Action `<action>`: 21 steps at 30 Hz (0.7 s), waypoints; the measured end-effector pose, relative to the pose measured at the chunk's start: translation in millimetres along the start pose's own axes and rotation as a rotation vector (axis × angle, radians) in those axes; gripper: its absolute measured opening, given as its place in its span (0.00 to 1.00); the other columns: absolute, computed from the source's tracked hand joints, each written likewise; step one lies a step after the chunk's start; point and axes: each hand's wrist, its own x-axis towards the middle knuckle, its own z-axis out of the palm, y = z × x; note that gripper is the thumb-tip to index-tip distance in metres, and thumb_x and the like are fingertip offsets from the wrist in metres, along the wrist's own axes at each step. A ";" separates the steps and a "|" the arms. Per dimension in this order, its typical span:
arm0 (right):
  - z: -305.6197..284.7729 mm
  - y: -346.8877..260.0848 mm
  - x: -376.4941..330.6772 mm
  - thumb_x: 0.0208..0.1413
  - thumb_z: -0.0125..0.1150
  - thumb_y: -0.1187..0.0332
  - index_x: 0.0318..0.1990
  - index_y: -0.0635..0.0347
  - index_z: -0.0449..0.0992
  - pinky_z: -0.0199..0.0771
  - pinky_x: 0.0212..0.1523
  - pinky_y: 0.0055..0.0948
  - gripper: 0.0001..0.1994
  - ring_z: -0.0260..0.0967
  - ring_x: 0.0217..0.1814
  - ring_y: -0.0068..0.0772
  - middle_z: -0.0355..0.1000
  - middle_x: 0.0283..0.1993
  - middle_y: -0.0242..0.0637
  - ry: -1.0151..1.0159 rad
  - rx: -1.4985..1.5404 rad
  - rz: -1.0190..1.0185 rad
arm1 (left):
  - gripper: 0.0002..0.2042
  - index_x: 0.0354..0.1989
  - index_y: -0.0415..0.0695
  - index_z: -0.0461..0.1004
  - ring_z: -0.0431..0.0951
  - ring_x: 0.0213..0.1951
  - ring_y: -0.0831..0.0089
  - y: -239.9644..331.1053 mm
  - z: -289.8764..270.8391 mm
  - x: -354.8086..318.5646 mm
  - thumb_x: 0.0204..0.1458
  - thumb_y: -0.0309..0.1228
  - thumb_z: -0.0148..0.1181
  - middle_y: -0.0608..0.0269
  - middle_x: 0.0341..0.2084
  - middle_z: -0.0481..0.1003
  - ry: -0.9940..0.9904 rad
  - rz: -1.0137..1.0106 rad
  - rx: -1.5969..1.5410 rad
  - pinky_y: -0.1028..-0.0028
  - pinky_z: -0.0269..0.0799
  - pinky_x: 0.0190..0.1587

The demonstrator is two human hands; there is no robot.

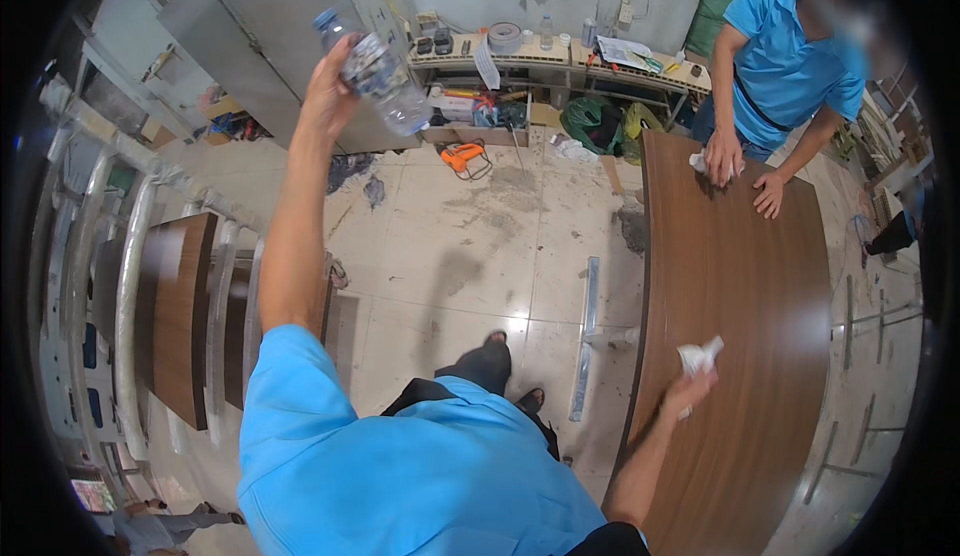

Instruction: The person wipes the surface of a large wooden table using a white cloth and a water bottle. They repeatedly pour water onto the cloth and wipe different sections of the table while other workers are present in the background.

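My left hand is raised at the upper left, its fingers wrapped round a clear plastic bottle with a blue cap. The bottle is tilted, its cap end up and to the left. On the right, my right hand is closed on a crumpled white cloth over the brown wood-grain panel. At the panel's far end, a co-worker in a blue shirt presses a white cloth with one hand and lays the other hand flat on the surface.
A low bench with tape, bottles and tools stands against the far wall. An orange tool and a metal bar lie on the tiled floor. Wrapped racks hold more brown panels at the left. Plastic bags sit by the bench.
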 end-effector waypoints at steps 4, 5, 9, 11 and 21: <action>54.6 -64.2 89.5 0.70 0.47 0.66 0.73 0.65 0.61 0.50 0.75 0.56 0.26 0.48 0.79 0.66 0.54 0.77 0.58 -0.141 -0.209 -0.149 | 0.23 0.61 0.40 0.70 0.75 0.54 0.70 -47.8 -39.5 -10.7 0.62 0.39 0.65 0.62 0.52 0.76 0.292 0.087 0.147 0.65 0.71 0.59; 54.4 -64.7 102.4 0.71 0.46 0.67 0.73 0.65 0.60 0.50 0.74 0.57 0.26 0.48 0.79 0.65 0.54 0.77 0.57 -0.222 -0.311 -0.134 | 0.23 0.61 0.40 0.70 0.74 0.55 0.71 -60.3 -50.7 -11.5 0.62 0.38 0.65 0.63 0.52 0.75 0.350 0.041 0.201 0.66 0.70 0.59; 4.7 -12.7 84.9 0.72 0.48 0.62 0.61 0.69 0.72 0.71 0.58 0.57 0.20 0.68 0.61 0.68 0.69 0.63 0.60 0.158 -0.362 0.069 | 0.24 0.61 0.41 0.69 0.74 0.53 0.72 -107.6 -87.2 -1.8 0.59 0.36 0.67 0.63 0.50 0.75 0.421 0.001 0.495 0.67 0.69 0.58; -27.9 20.1 39.3 0.72 0.45 0.54 0.60 0.66 0.72 0.72 0.56 0.63 0.24 0.69 0.59 0.68 0.72 0.59 0.59 0.194 -0.650 0.375 | 0.25 0.61 0.41 0.68 0.75 0.51 0.73 -127.5 -95.8 12.7 0.58 0.33 0.69 0.63 0.49 0.75 0.427 -0.026 0.585 0.69 0.70 0.56; 123.8 -85.5 147.4 0.67 0.48 0.67 0.68 0.68 0.67 0.63 0.69 0.58 0.24 0.60 0.71 0.69 0.64 0.69 0.64 0.263 -0.562 0.140 | 0.27 0.56 0.40 0.69 0.75 0.48 0.73 -292.0 -86.7 210.4 0.52 0.36 0.76 0.62 0.47 0.75 0.448 -0.193 0.567 0.70 0.71 0.54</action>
